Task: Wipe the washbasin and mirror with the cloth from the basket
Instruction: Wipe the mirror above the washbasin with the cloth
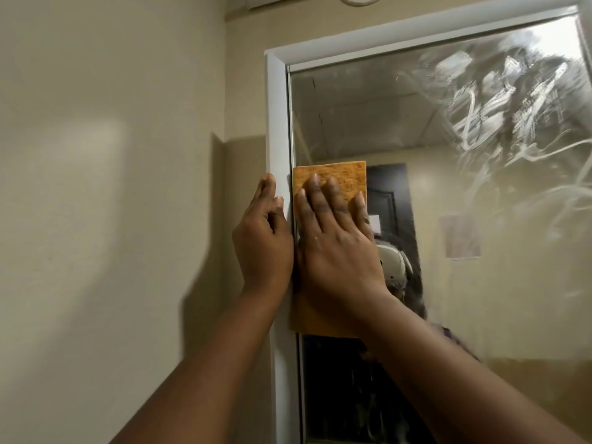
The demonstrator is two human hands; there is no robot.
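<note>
Both hands are raised at the left edge of the mirror. Right hand [336, 241] lies flat, its fingers straight and spread a little, palm pressing the orange cloth [333, 177] against the glass; it grasps nothing, only pushes. Left hand [262, 238] stands just beside it, edge-on, fingers straight and relaxed, with the fingertips and thumb resting on the white frame [277, 123]; it holds nothing either. The two hands almost touch at the heel of the palm.

The cloth is a flat rectangle standing upright, its long axis running up and down, in line with the right forearm. Its top edge shows just above the right fingertips, and its lower end comes out below the right wrist, so the right hand covers its middle. Its left edge runs along the inner side of the frame, just right of the left hand.

Beyond the hands, the mirror [368, 116] carries white, smeared streaks on the glass up and to the right of the right hand. Under the right hand the glass reflects a dark door. To the left of the left hand is a plain cream wall [112, 187].
</note>
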